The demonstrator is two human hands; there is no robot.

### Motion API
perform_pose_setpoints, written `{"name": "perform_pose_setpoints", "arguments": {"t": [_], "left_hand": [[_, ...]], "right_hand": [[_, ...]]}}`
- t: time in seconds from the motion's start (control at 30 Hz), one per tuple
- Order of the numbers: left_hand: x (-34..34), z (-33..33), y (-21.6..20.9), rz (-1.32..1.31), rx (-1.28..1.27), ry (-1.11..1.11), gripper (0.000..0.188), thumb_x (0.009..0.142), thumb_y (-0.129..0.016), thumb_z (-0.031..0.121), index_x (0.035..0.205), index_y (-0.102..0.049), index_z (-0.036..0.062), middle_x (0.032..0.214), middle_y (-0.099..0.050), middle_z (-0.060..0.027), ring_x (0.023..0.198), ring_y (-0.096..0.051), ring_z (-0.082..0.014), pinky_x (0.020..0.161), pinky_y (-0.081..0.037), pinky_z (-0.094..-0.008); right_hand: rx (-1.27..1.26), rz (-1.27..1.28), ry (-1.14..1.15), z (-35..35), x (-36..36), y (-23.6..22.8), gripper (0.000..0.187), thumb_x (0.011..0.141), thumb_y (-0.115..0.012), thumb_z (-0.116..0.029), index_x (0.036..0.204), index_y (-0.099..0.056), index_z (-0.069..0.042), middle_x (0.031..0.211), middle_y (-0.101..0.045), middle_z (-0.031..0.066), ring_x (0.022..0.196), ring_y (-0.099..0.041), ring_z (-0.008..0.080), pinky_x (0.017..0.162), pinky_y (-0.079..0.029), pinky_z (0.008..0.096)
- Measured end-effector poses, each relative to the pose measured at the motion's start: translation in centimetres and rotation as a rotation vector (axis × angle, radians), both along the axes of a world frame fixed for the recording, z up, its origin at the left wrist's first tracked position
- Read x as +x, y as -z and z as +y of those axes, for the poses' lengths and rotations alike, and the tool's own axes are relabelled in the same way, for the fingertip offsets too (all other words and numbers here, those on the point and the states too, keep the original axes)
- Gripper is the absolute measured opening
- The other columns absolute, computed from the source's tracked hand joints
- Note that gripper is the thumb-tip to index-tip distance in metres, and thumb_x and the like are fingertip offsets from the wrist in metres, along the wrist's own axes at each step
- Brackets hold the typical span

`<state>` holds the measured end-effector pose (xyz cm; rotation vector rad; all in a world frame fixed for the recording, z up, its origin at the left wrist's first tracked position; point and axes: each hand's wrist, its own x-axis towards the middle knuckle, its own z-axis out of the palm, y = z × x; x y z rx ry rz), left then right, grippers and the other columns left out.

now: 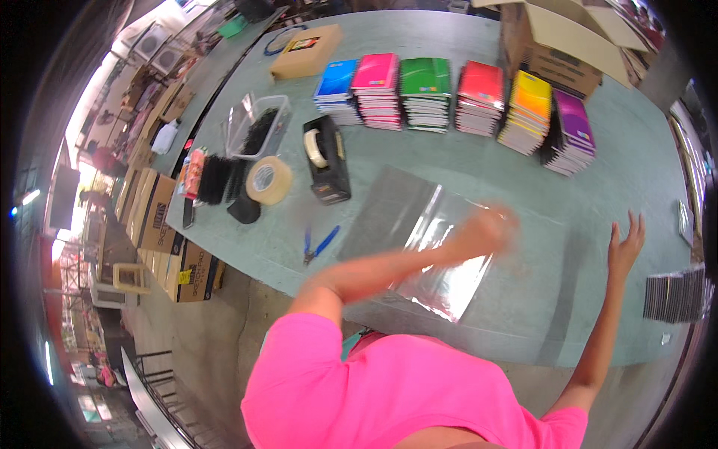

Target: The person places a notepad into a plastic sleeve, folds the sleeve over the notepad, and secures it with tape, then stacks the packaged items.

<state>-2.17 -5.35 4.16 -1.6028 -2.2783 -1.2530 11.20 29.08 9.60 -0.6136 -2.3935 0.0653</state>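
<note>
My left hand (490, 229) is smeared by motion over a shiny clear plastic bag (451, 293); I cannot make out its fingers or whether it touches the plastic. More clear plastic (390, 203) lies flat beside it, to the left. Out to the right, my right hand (627, 243) is raised with its fingers spread and nothing in them. Stacks of spiral notebooks stand in a row at the far side: blue (337, 82), pink (375, 75), green (425, 78), red (480, 86), yellow (529, 97) and purple (573, 120).
Left of the plastic are blue-handled pliers (320, 245), a black tape dispenser (327, 165), a tape roll (268, 180) and a clear tub (278, 123) of black pieces. An open carton (557, 49) stands far right. Black spiral-bound items (673, 297) sit at the right edge.
</note>
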Motion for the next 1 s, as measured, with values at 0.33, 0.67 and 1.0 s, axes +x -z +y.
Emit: {"name": "perform_pose_setpoints", "arguments": {"t": [0.33, 0.67, 1.0], "left_hand": [[-33.7, -21.9, -6.3, -0.061, -0.162, -1.115, 0.041, 0.073, -0.069, 0.038, 0.081, -0.063, -0.002, 0.084, -0.064, -0.0224, 0.081, -0.062, -0.0348, 0.074, -0.047, -0.0433], [-34.0, -23.0, -10.2, -0.506, 0.172, -0.829, 0.034, 0.079, -0.066, 0.029, 0.096, -0.06, 0.0003, 0.068, -0.06, -0.0104, 0.057, -0.058, -0.0152, 0.048, -0.045, -0.033], [-32.7, -17.6, -6.0, 0.636, -0.213, -0.383, 0.031, 0.081, -0.059, 0.024, 0.108, -0.06, 0.0075, 0.109, -0.062, -0.01, 0.107, -0.056, -0.0274, 0.097, -0.038, -0.0415]], "right_hand": [[-0.416, -0.766, -0.584, -21.6, -6.5, 4.7, 0.053, 0.077, -0.059, -0.046, 0.118, -0.056, -0.013, 0.139, -0.038, 0.0124, 0.132, -0.028, 0.0336, 0.105, -0.017, 0.0558], [-1.416, -0.002, -0.635, -31.0, -22.5, 1.4, 0.04, 0.085, -0.063, -0.021, 0.119, -0.052, -0.003, 0.122, -0.053, 0.0166, 0.117, -0.048, 0.0267, 0.1, -0.036, 0.0395], [-2.265, 0.101, -0.549, -31.8, -26.8, 4.1, 0.031, 0.091, -0.053, -0.018, 0.115, -0.045, 0.0, 0.108, -0.059, 0.0128, 0.097, -0.061, 0.0215, 0.086, -0.051, 0.0373]]}}
